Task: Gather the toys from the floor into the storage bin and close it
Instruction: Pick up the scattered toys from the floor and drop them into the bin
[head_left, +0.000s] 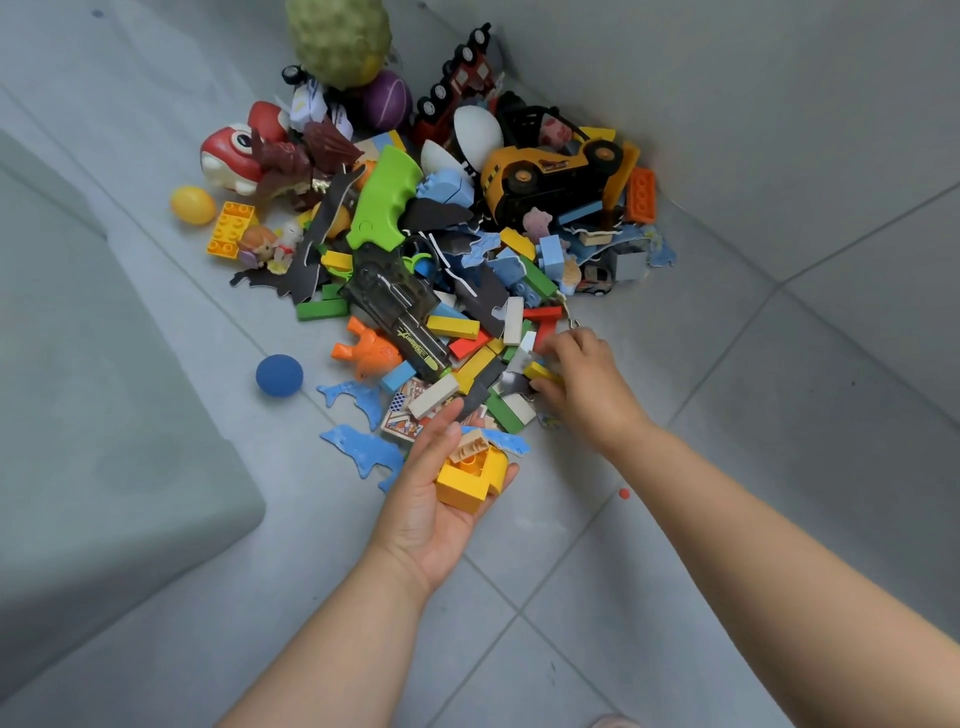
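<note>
Left hand (441, 499): palm up at centre frame, fingers cupped round a big yellow brick (467, 480); a tan piece (470, 446) lies on top of the brick, and the thumb points up toward the pile.

Right hand (587, 384): back up, just right of centre, at the lower right edge of the pile; thumb and curled fingers pinch a small yellow brick (540, 371).

Toy pile (441, 234): heaped on the floor in the upper middle of the frame, against the foot of the wall (727, 104); a green toy gun (384, 208) lies across its middle and a yellow truck (550, 176) sits at its upper right.

Pile's near edge: loose bricks and cards touch both hands; two blue dolphin cutouts (363, 449) lie flat just left of the left hand.

Strays: a blue ball (279, 375) sits apart at the pile's lower left, a yellow egg (192, 204) at its upper left edge, and a small red bead (624, 493) alone below the right forearm.

Storage bin (104, 415): a pale grey-green shape with a rounded corner fills the left of the frame, well apart from both hands; whether it is the bin's body or its lid I cannot tell.

Open room: bare grey floor tiles (571, 597) lie between the forearms, to the right of the right arm, and in a strip between the bin and the pile.
</note>
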